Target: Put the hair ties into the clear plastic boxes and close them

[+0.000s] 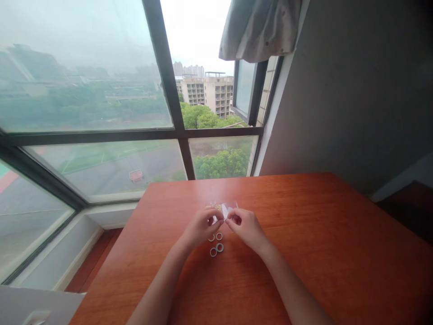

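Note:
My left hand [204, 222] and my right hand [245, 225] meet over the middle of the table, thumbs and fingers pinched. Between the fingertips is a small clear plastic bag [227, 208], partly covered by both hands. Close by my left hand, small yellowish and clear pieces [216, 206] show past the knuckles; whether they lie in the bag or behind it I cannot tell. Several pale rings lie flat just below the hands, among them an upper ring [219, 236] and a lower ring [213, 252]. My left hand partly hides one ring.
The reddish-brown wooden table [324, 234] spreads out on both sides, its far edge near the window frame [135, 136]. A grey wall [345, 90] rises at the right. Above the open window pane [246, 85] hangs a curtain [260, 31].

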A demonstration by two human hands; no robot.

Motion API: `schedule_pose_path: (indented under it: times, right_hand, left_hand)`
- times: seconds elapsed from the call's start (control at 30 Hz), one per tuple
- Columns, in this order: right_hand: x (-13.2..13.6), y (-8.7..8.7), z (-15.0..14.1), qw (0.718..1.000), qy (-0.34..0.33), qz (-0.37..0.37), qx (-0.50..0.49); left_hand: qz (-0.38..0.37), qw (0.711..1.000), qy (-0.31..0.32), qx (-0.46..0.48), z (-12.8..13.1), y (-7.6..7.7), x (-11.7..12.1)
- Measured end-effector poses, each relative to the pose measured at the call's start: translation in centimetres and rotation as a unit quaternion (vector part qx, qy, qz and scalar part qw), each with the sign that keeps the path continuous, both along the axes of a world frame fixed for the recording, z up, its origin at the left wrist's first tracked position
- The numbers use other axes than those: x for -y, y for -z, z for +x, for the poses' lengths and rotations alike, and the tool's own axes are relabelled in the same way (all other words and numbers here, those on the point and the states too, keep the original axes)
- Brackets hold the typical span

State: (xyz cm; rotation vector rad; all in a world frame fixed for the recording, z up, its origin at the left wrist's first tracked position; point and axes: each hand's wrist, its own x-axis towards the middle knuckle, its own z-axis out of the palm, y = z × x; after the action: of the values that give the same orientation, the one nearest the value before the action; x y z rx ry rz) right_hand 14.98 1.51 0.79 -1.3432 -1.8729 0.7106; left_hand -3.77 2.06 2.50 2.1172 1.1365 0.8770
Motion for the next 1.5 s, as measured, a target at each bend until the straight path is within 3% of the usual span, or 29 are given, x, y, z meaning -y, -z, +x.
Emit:
schedule_pose_path:
  times: [0.37, 0.8, 1.07, 1.5]
  right_hand:
    - [0.1, 0.0, -0.1, 1.000, 0.004, 0.004, 0.022]
    - [0.1, -0.2, 0.0, 0.999, -0.001, 0.001, 0.034]
    - [1.0, 0.4, -0.6, 0.985, -0.088, -0.104, 0.106]
    - [1.1, 0.8, -0.9, 0.983, -0.071, -0.110, 0.128]
  left_hand:
    - [0.062, 0.987, -0.142, -0.033, -1.0, 1.5, -1.0]
    - [0.060, 0.985, -0.149, -0.061, -1.3, 1.7, -1.0]
    - [0.072, 0.985, -0.148, -0.058, -1.4, 1.5, -1.0]
    - [0.070, 0.986, -0.141, -0.049, -1.5, 1.3, -1.0]
